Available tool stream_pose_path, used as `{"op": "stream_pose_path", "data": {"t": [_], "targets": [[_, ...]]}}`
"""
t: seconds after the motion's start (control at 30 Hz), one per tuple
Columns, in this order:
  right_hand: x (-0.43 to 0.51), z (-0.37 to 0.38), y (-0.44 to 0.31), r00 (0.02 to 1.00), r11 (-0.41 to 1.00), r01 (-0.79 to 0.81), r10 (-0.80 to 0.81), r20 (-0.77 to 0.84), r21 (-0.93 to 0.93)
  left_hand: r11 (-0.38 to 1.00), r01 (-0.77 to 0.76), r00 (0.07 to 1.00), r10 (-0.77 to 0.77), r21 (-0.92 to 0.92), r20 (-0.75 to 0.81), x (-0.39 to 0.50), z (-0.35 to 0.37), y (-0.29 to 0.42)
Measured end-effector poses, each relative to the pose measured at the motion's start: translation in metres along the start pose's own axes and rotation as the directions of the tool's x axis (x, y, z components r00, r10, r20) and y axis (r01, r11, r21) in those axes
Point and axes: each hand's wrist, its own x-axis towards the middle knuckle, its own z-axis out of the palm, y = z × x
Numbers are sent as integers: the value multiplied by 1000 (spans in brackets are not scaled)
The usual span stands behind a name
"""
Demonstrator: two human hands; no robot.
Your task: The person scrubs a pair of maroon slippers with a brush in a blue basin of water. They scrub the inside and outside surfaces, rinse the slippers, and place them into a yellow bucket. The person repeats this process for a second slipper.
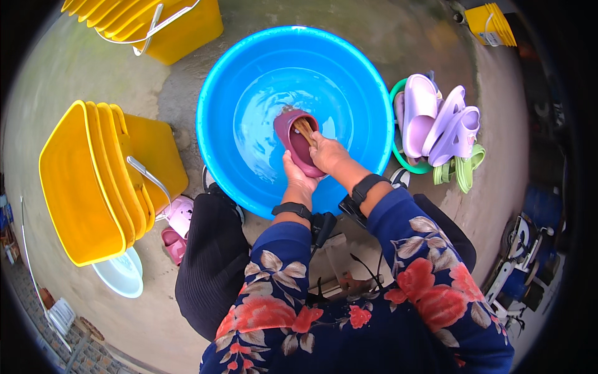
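A large round blue plastic basin (219, 93) holding water stands before me. Over it, my left hand (297, 174) grips the heel end of a maroon slide sandal (286, 126), whose far end is near or in the water. My right hand (328, 152) holds a wooden-handled brush (306, 128) that reaches inside the sandal's foot opening; its bristles are mostly hidden. At the right, a green basin (397, 89) is heaped with lilac slippers (420, 96), and light green clogs (465, 173) lie against its near side.
Stacked yellow buckets (84, 187) are at the left, with more yellow buckets (196, 32) at the upper left. Pink slippers (181, 217) and another maroon slipper (174, 244) lie by my left leg. A pale blue basin (124, 276) is near the buckets. Further yellow containers (488, 25) stand at the upper right.
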Motion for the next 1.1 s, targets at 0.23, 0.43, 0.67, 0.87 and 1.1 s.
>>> {"op": "stream_pose_path", "data": {"t": [0.23, 0.43, 0.67, 0.87, 1.1], "targets": [[-52, -18, 9, 976, 999, -50, 48, 212, 6, 997, 50, 999, -49, -58, 23, -4, -7, 5], [-6, -2, 3, 996, 997, -73, 74, 43, -27, 998, 44, 999, -44, -50, 5, -3, 2, 6], [-62, -22, -2, 969, 996, -81, 72, 234, 29, 996, 48, 999, -49, -70, -6, -2, -8, 3], [-10, -6, -3, 988, 993, -114, 118, 101, -37, 997, 38, 997, -33, -68, 72, 0, -14, 1], [-71, -22, 6, 978, 992, -25, -2, 208, 126, 986, 57, 998, -51, -155, 40, 2, -21, 5]]}}
